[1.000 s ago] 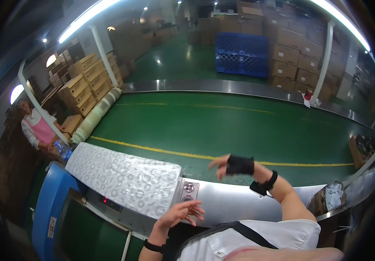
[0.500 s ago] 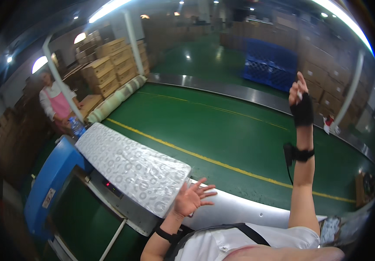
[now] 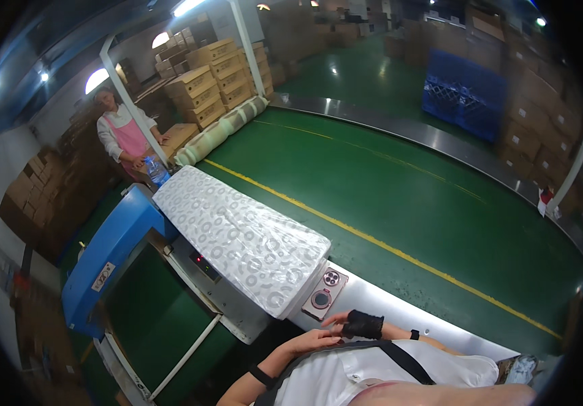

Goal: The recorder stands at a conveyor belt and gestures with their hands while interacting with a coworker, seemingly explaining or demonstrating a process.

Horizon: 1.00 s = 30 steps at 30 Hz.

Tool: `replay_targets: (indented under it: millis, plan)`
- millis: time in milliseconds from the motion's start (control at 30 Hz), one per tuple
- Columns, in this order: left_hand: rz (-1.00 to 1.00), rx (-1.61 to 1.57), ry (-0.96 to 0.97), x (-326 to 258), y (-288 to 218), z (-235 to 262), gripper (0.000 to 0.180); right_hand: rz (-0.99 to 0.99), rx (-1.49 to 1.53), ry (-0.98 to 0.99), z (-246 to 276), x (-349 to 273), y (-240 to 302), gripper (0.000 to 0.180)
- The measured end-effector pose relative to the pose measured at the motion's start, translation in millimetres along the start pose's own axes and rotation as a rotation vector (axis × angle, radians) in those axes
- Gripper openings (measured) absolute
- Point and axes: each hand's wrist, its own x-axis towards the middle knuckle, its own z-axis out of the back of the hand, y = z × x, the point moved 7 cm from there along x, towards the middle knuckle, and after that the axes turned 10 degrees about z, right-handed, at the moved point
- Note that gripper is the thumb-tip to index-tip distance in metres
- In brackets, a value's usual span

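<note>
My left hand (image 3: 313,341) and my right hand (image 3: 353,324) meet just in front of my chest at the lower middle of the view. The right hand wears a black fingerless wrap and a dark wristband. The left has a dark band at the wrist, and its fingertips touch the right hand's wrap. Neither hand holds anything, and their fingers are loosely spread. Just beyond them is a small control panel (image 3: 324,292) with round buttons, set in a grey metal machine top (image 3: 399,312).
A white patterned padded cover (image 3: 237,233) lies over the machine, with a blue housing (image 3: 105,260) and a green belt (image 3: 152,318) to its left. A person in a pink apron (image 3: 126,135) stands by stacked cartons (image 3: 207,78), a water bottle (image 3: 157,170) close by. Green floor stretches right.
My right arm, raised high half a second ago, has come down to meet my left hand at my chest. The view has turned to the left.
</note>
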Motion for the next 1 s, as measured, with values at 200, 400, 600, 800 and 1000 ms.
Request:
replay_targets:
  millis: [200,400,600,800,1000]
  plan:
    - [-0.157,0.101,-0.045,-18,0,8,0.044,0.129,-0.015,-0.035,-9,-6,20,0.033]
    - [-0.226,-0.265,-0.113,-32,2,43,0.041,0.094,-0.099,-0.171,13,-2,44,0.028]
    - [-0.658,-0.710,-0.058,-78,-35,94,0.039,0.263,0.138,-0.306,61,16,73,0.032]
    - [-1.059,-1.124,-0.017,-118,-57,137,0.046,0.437,0.862,-0.617,129,22,66,0.043]
    - [-1.095,-1.178,-0.019,-121,-61,147,0.049,0.661,0.884,-0.617,232,3,58,0.045]
